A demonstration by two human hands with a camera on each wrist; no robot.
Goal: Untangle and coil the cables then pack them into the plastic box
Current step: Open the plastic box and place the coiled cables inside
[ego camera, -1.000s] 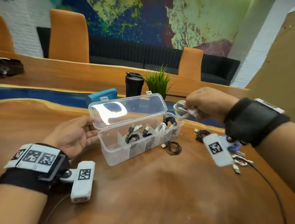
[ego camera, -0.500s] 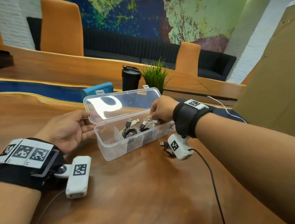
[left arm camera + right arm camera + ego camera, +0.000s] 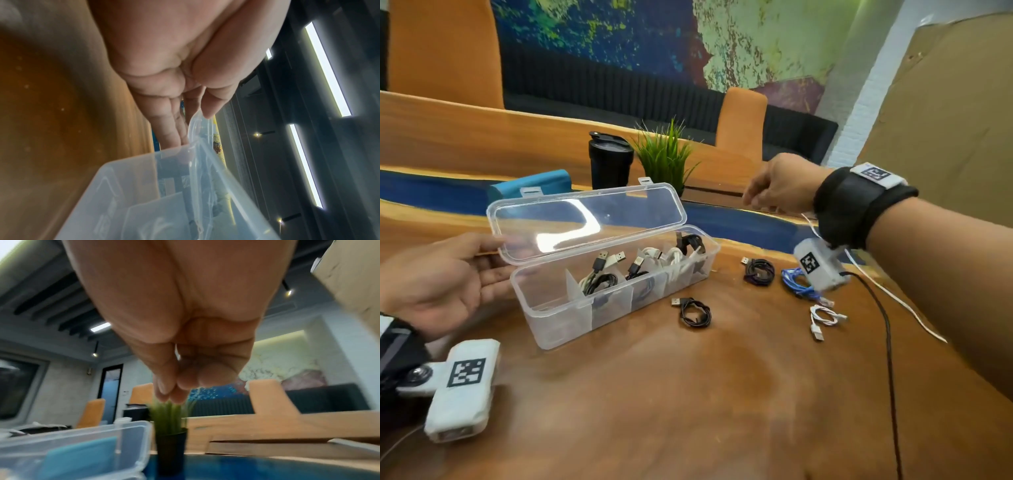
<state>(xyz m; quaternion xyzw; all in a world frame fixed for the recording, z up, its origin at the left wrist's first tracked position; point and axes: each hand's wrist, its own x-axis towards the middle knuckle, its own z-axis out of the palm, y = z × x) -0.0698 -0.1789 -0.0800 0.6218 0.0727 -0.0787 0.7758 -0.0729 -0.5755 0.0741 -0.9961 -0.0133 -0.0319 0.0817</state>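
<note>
A clear plastic box [image 3: 619, 308] with dividers stands open on the wooden table. Coiled black cables [image 3: 599, 281] and a white coil [image 3: 671, 255] lie in its compartments. My left hand [image 3: 500, 260] pinches the left end of the raised lid [image 3: 592, 219], thumb on top and fingers behind; the left wrist view shows the lid edge [image 3: 197, 146] between the thumb and fingers of the left hand [image 3: 192, 123]. My right hand [image 3: 753, 202] hangs in the air right of the box, fingers loosely curled and holding nothing; the right wrist view shows the right hand [image 3: 179, 391] likewise. Loose coils lie right of the box: black [image 3: 695, 313], dark purple [image 3: 758, 272], blue [image 3: 794, 282], white [image 3: 825, 317].
Behind the box stand a black tumbler [image 3: 610, 161], a potted plant [image 3: 666, 154] and a blue case [image 3: 530, 186]. A long white cable [image 3: 887, 291] and the black wrist-camera wire [image 3: 887, 342] trail across the right side. A cardboard sheet [image 3: 945, 102] stands at the far right.
My right hand carried a white coil into the box, let it go, and has drawn back up and to the right with nothing in it. My left hand kept hold of the lid.
</note>
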